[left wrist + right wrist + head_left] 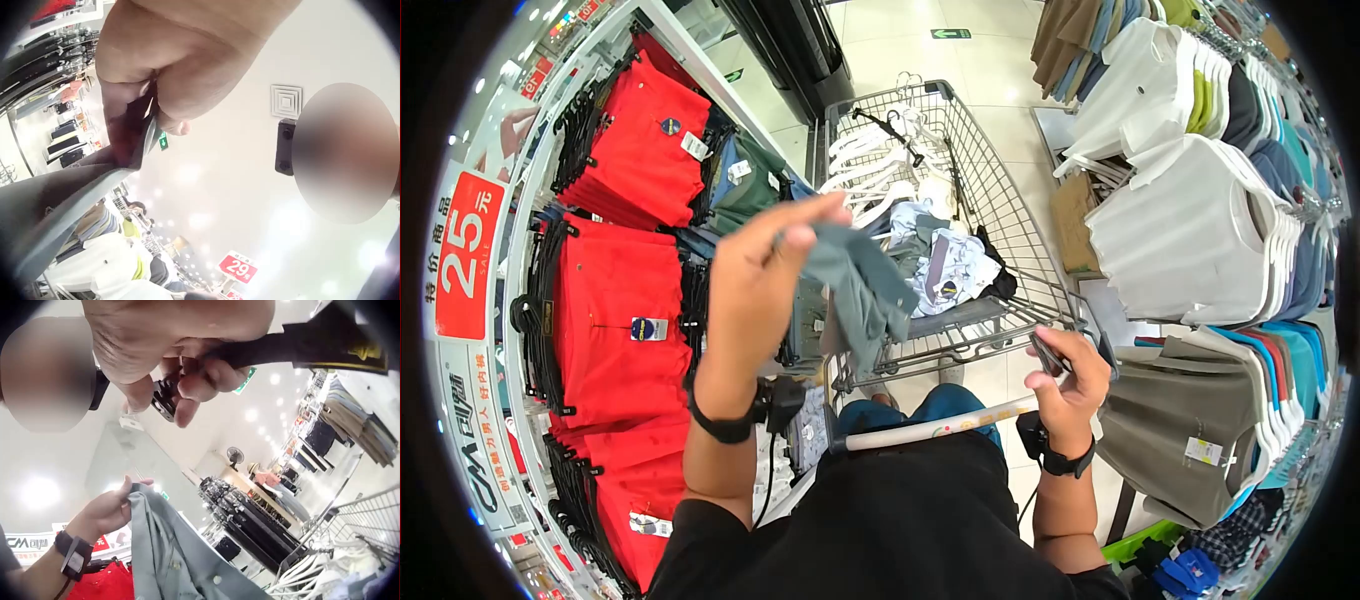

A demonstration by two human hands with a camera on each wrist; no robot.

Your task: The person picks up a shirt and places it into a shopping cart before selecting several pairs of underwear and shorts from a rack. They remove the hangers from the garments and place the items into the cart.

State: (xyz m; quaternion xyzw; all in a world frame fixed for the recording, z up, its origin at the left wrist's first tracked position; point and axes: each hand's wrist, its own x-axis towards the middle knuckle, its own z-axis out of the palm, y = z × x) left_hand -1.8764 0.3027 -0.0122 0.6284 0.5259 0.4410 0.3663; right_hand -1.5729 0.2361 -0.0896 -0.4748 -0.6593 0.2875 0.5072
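Observation:
My left hand (752, 275) is raised at the left of the cart and pinches the edge of a grey-green garment (862, 295), thumb against fingers. The cloth hangs down over the cart's near end; in the right wrist view small round buttons show on the garment (178, 550). At the right end of the cart handle (940, 425), my right hand (1072, 385) grips a black clip hanger (256, 353). Its clip pokes out between thumb and fingers, while the palm hides part of the bar.
The wire shopping cart (990, 150) in front of me holds white hangers (870, 165) and a heap of patterned clothes (960, 265). Red shorts (635, 290) hang in rows on the left rack. White sleeveless tops (1180, 235) and a grey-brown top (1180, 420) hang on the right.

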